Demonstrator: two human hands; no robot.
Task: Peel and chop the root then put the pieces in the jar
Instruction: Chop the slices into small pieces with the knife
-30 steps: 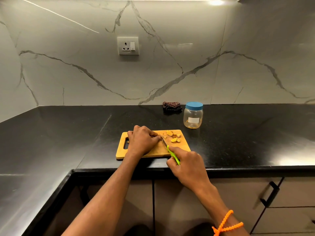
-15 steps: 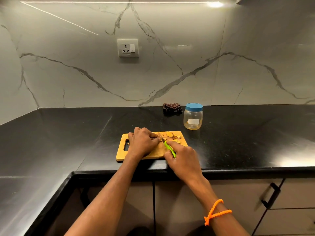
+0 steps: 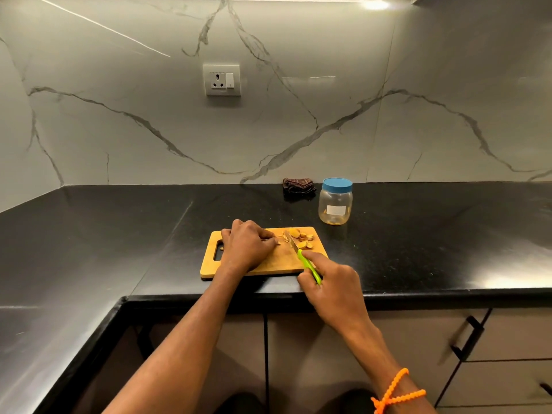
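Root itself mostly hidden: the left hand [image 3: 248, 248] covers whatever it pins, only a pale nub shows at its fingertips [image 3: 276, 242], probably the uncut end of the root, too small to be sure. Knife blade [image 3: 291, 241] thin and dark, hard to make out against the board; its edge contact with the board can't be read. Jar contents blurred, a few yellowish bits at the bottom. Both forearms cut off at the lower frame edge.

Left hand lies knuckles-up on the left half of the wooden cutting board [image 3: 277, 262], fingers curled down and tucked, pressing on the hidden piece. Right hand [image 3: 331, 286] sits at the board's near right corner, partly over the counter edge, fingers wrapped round the green knife handle [image 3: 310, 267], index finger stretched along the top of it. Blade points away and left, tip just right of the left fingertips. Orange beaded bracelet [image 3: 394, 391] on the right wrist.

Chopped yellow pieces [image 3: 301, 237] lie in a small heap at the board's far right, just beyond the blade, apart from the left fingers. Clear plastic jar [image 3: 335, 206] with blue lid [image 3: 337, 184] still on stands upright on the black countertop [image 3: 433, 234], beyond the board's far right corner, not touching it. Dark folded cloth [image 3: 298, 186] by the wall, just left of the jar. White wall socket [image 3: 222, 80] on the marble backsplash.
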